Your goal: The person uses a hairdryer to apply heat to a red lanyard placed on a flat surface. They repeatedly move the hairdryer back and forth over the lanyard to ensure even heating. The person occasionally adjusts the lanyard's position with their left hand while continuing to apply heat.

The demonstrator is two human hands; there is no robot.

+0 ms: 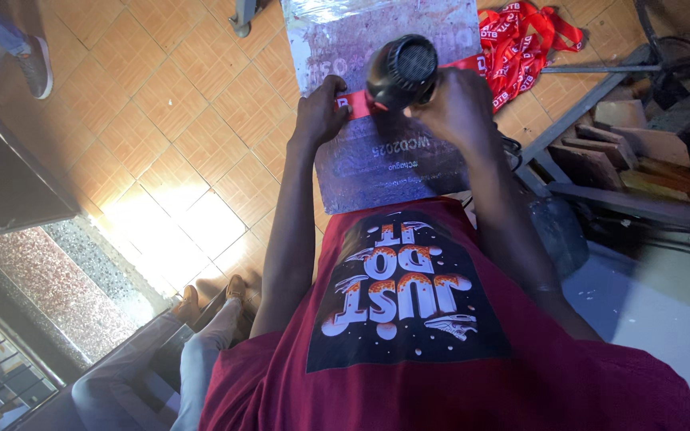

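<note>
Gripping a black heat blower point(402, 72), the right hand point(461, 100) aims it at a red ribbon point(354, 102), which the left hand point(321, 112) presses flat on the printed board point(385, 160), upper middle. More ribbons point(521, 40) wait piled upper right.

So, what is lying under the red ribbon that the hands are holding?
Under the red ribbon is a flat printed board, greyish-purple with a worn surface. The left hand presses the ribbon on it. The right hand and the black hair dryer cover the middle part, so that stretch is hidden.
</note>
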